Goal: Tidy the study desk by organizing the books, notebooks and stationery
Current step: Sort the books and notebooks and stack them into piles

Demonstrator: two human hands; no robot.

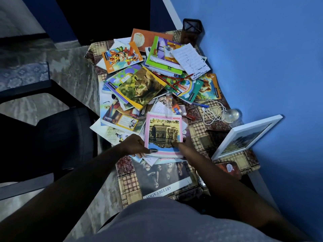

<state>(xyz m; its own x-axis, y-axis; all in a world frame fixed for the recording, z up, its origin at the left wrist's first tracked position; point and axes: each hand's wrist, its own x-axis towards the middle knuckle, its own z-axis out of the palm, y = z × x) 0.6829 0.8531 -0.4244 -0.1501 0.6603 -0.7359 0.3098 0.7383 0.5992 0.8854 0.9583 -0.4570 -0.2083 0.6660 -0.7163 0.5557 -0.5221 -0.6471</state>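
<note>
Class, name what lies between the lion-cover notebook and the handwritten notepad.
Several red pencils lie scattered between the lion-cover notebook and the handwritten notepad; head view.

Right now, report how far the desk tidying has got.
Barely begun. Nothing looks sorted: notebooks lie scattered and overlapping. In hand: the left hand and right hand hold the pink notebook at its near edge. Left: the lion notebook and the rest of the heap, plus the red pencils and blue pen lying outside the mesh holder.

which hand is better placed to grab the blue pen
Right, probably: the right hand holds the pink notebook at its right corner, nearer the blue pen; the left hand grips the left corner.
</note>
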